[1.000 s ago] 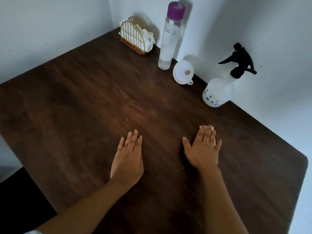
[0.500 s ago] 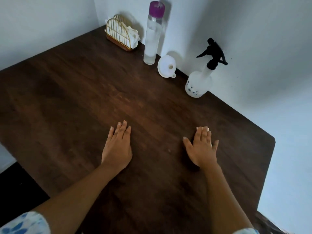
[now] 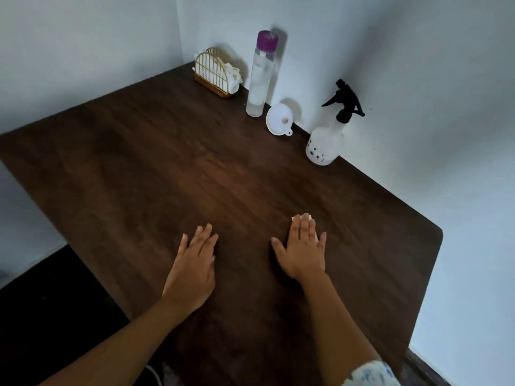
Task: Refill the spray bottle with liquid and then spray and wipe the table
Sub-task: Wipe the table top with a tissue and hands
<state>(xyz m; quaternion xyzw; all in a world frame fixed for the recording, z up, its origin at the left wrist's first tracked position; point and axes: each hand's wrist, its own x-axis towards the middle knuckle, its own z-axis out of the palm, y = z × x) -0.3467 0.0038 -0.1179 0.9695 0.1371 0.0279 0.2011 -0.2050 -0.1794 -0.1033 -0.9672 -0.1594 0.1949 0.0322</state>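
My left hand (image 3: 192, 268) and right hand (image 3: 302, 249) lie flat, fingers straight, on the table (image 3: 139, 176); at one o'clock the spray bottle (image 3: 324, 146) stands capped, funnel (image 3: 278, 119) unused; refilling seemingly unbegun.

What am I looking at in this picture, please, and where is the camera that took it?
There is no machine here: these are a person's two bare hands, filmed by a wide-angle camera worn on the head, looking forward and down. The left hand and right hand lie flat, fingers straight, on a dark wooden table. Neither holds anything, though something white, which I cannot identify, peeks out under the right fingertips. Along the far wall stand a gold wire holder with white cloth or paper in it, a tall clear bottle with a purple cap, a white funnel, and a white spray bottle with its black trigger head on.
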